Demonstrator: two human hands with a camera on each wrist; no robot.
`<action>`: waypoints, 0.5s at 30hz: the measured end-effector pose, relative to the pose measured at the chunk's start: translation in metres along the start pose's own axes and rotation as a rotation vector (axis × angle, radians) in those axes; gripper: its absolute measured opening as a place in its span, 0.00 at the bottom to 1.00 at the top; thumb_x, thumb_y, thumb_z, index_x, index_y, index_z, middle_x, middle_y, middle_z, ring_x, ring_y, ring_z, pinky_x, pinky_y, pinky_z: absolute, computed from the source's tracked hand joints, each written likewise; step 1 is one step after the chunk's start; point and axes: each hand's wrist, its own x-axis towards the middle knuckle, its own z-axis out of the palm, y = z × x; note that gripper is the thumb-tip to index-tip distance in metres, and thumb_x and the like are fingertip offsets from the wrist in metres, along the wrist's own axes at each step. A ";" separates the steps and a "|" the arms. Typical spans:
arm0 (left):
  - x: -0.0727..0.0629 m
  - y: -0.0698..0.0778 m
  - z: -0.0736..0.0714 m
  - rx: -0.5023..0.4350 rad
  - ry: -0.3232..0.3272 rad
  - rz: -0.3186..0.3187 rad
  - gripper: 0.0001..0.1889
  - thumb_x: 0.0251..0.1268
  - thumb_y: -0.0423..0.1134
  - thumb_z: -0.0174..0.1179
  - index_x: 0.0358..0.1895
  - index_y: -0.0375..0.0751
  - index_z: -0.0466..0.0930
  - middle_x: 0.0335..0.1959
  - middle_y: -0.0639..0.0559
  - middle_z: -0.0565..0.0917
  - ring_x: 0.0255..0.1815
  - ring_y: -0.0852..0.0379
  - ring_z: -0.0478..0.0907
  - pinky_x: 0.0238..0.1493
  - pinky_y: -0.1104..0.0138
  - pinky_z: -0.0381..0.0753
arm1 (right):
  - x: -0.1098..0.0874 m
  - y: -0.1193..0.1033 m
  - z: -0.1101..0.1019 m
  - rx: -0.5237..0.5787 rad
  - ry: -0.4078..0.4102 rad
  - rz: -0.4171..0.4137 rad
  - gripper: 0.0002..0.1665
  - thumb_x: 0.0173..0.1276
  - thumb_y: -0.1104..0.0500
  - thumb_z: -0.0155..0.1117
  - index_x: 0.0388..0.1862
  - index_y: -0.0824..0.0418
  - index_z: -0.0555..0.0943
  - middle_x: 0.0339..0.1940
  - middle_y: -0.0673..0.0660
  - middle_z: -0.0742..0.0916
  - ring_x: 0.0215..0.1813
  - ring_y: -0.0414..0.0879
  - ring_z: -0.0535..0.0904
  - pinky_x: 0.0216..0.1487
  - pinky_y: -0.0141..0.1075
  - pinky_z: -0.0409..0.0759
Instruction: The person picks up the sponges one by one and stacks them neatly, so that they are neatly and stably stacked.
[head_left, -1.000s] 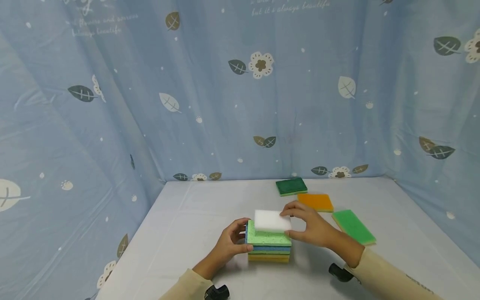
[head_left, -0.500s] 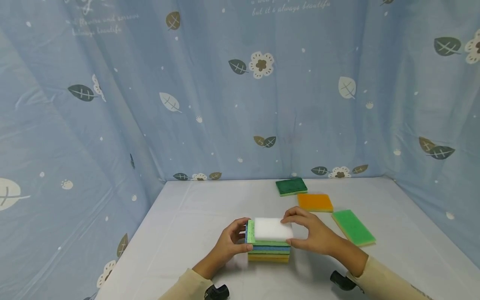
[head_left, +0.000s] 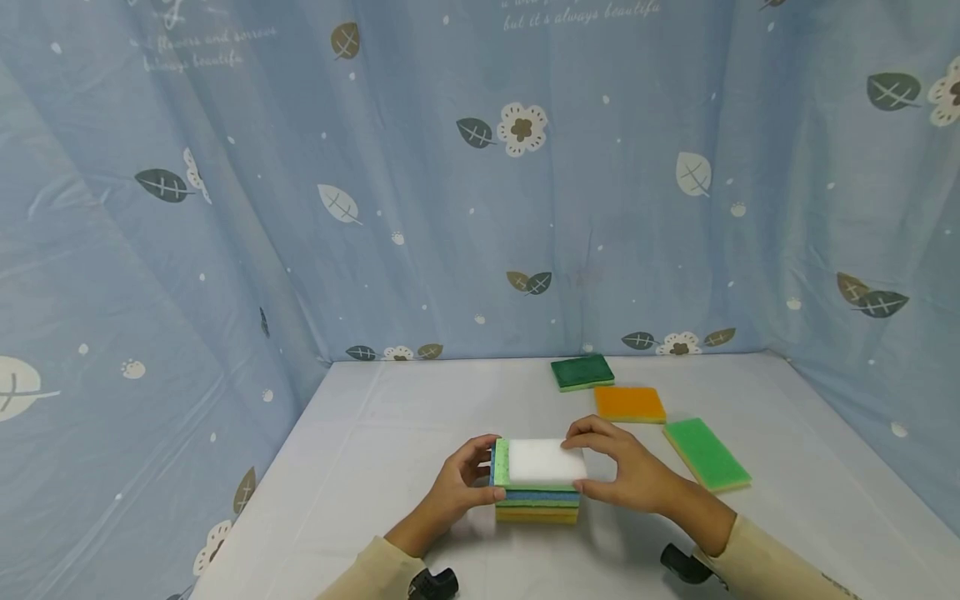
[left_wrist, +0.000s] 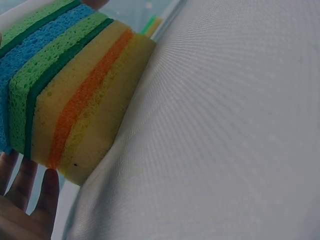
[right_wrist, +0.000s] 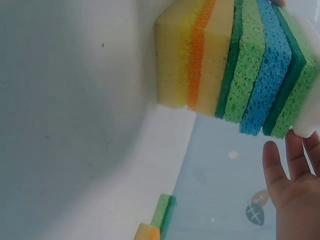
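A stack of sponges (head_left: 537,514) stands in front of me on the white table, its layers yellow, orange, green and blue. On its top lies a white sponge (head_left: 536,463), set toward the right so a strip of the light green sponge (head_left: 502,467) shows at left. My right hand (head_left: 630,475) holds the white sponge by its right end, thumb in front and fingers behind. With thumb at the front corner and fingers behind, my left hand (head_left: 459,485) grips the stack's left side. In the left wrist view, a blue sponge (left_wrist: 4,110) juts past its neighbours.
Right of the stack, three sponges lie apart on the table (head_left: 405,417): a dark green one (head_left: 582,372) at the back, an orange one (head_left: 630,403), and a bright green one (head_left: 707,454) nearest. A blue patterned curtain (head_left: 420,208) hangs behind and at both sides.
My right hand has lowered the white sponge onto the top of the stack, coming slightly nearer to me. The left hand has stayed in place at the stack's side.
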 end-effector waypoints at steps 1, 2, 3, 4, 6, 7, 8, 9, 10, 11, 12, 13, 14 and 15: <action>0.000 0.000 0.000 -0.001 0.002 0.000 0.38 0.56 0.32 0.70 0.69 0.30 0.62 0.63 0.34 0.71 0.62 0.34 0.67 0.61 0.50 0.69 | 0.000 0.000 0.000 0.001 -0.001 0.000 0.26 0.59 0.52 0.75 0.56 0.47 0.80 0.57 0.44 0.76 0.55 0.44 0.74 0.53 0.40 0.78; 0.000 0.000 0.000 -0.002 0.003 0.000 0.38 0.56 0.33 0.70 0.69 0.31 0.62 0.63 0.35 0.71 0.62 0.35 0.68 0.61 0.51 0.69 | 0.000 0.000 0.000 0.003 -0.001 0.000 0.26 0.59 0.52 0.75 0.56 0.47 0.80 0.57 0.45 0.77 0.55 0.44 0.74 0.53 0.40 0.78; 0.000 0.000 0.000 -0.005 0.003 0.001 0.38 0.56 0.33 0.70 0.69 0.33 0.62 0.63 0.37 0.71 0.62 0.37 0.68 0.61 0.52 0.69 | 0.000 0.000 0.000 0.005 -0.003 0.001 0.26 0.59 0.52 0.75 0.57 0.48 0.80 0.57 0.46 0.77 0.55 0.44 0.74 0.53 0.40 0.78; 0.000 0.000 0.001 -0.007 0.004 0.003 0.38 0.56 0.33 0.70 0.69 0.34 0.63 0.63 0.37 0.72 0.62 0.37 0.68 0.61 0.52 0.69 | 0.000 0.000 0.000 0.006 -0.004 0.003 0.26 0.59 0.51 0.75 0.57 0.48 0.80 0.57 0.46 0.77 0.55 0.44 0.74 0.53 0.40 0.78; 0.000 0.000 0.001 -0.010 0.006 0.006 0.37 0.56 0.34 0.70 0.69 0.35 0.63 0.63 0.38 0.72 0.62 0.39 0.68 0.61 0.53 0.69 | 0.000 0.000 0.001 0.011 -0.006 0.002 0.27 0.59 0.51 0.75 0.57 0.48 0.79 0.57 0.48 0.77 0.55 0.44 0.74 0.53 0.41 0.78; 0.000 0.000 0.000 -0.010 0.006 0.008 0.37 0.56 0.35 0.70 0.69 0.35 0.64 0.63 0.39 0.72 0.62 0.39 0.69 0.61 0.53 0.69 | 0.000 0.000 0.001 0.011 -0.007 0.003 0.27 0.59 0.51 0.75 0.58 0.48 0.79 0.57 0.49 0.77 0.55 0.44 0.74 0.53 0.41 0.78; 0.000 0.000 0.001 -0.010 0.005 0.010 0.37 0.56 0.35 0.71 0.69 0.35 0.64 0.63 0.39 0.72 0.62 0.39 0.69 0.61 0.53 0.69 | 0.000 -0.001 0.001 0.010 -0.006 0.003 0.27 0.59 0.50 0.75 0.58 0.48 0.79 0.57 0.50 0.78 0.55 0.44 0.74 0.53 0.41 0.78; 0.000 0.000 0.001 -0.012 0.005 0.010 0.37 0.56 0.35 0.71 0.69 0.36 0.64 0.63 0.39 0.73 0.62 0.39 0.69 0.61 0.54 0.69 | 0.000 -0.001 0.001 0.008 -0.007 0.005 0.28 0.59 0.50 0.75 0.58 0.48 0.79 0.57 0.49 0.77 0.55 0.44 0.74 0.53 0.41 0.78; -0.001 0.000 0.000 -0.013 0.006 0.009 0.37 0.55 0.35 0.71 0.69 0.36 0.64 0.63 0.39 0.73 0.62 0.39 0.69 0.61 0.54 0.69 | 0.000 -0.001 0.001 0.005 -0.007 0.005 0.28 0.59 0.50 0.75 0.58 0.48 0.79 0.57 0.48 0.77 0.55 0.44 0.74 0.53 0.41 0.78; -0.001 0.000 0.000 -0.013 0.006 0.008 0.37 0.55 0.35 0.71 0.69 0.36 0.64 0.62 0.39 0.73 0.62 0.39 0.69 0.61 0.54 0.69 | 0.000 -0.002 0.001 0.003 -0.007 0.004 0.28 0.59 0.50 0.75 0.58 0.48 0.79 0.57 0.48 0.77 0.56 0.44 0.74 0.53 0.41 0.78; -0.001 0.000 0.000 -0.013 0.006 0.007 0.37 0.55 0.36 0.71 0.69 0.36 0.65 0.62 0.39 0.73 0.62 0.39 0.69 0.61 0.54 0.69 | 0.001 -0.002 0.001 -0.001 -0.008 0.004 0.28 0.59 0.50 0.75 0.58 0.48 0.79 0.57 0.47 0.77 0.56 0.44 0.74 0.53 0.41 0.78; 0.000 0.000 0.000 -0.012 0.006 0.006 0.37 0.55 0.36 0.71 0.69 0.37 0.65 0.62 0.39 0.73 0.62 0.39 0.69 0.61 0.54 0.69 | 0.001 -0.002 0.001 -0.003 -0.009 0.004 0.28 0.59 0.51 0.75 0.58 0.48 0.78 0.57 0.46 0.77 0.56 0.43 0.74 0.53 0.41 0.78; 0.000 0.000 0.000 -0.012 0.006 0.005 0.37 0.55 0.36 0.71 0.69 0.36 0.65 0.62 0.38 0.73 0.62 0.39 0.69 0.61 0.54 0.69 | 0.001 -0.002 0.001 -0.005 -0.010 0.003 0.28 0.59 0.51 0.75 0.58 0.48 0.78 0.57 0.45 0.76 0.56 0.43 0.74 0.53 0.41 0.78; 0.000 0.000 0.000 -0.012 0.006 0.005 0.37 0.55 0.36 0.71 0.69 0.36 0.65 0.62 0.38 0.73 0.62 0.39 0.69 0.61 0.54 0.69 | 0.001 -0.002 0.001 -0.007 -0.011 0.003 0.28 0.59 0.51 0.75 0.58 0.48 0.78 0.57 0.45 0.76 0.56 0.43 0.74 0.53 0.41 0.78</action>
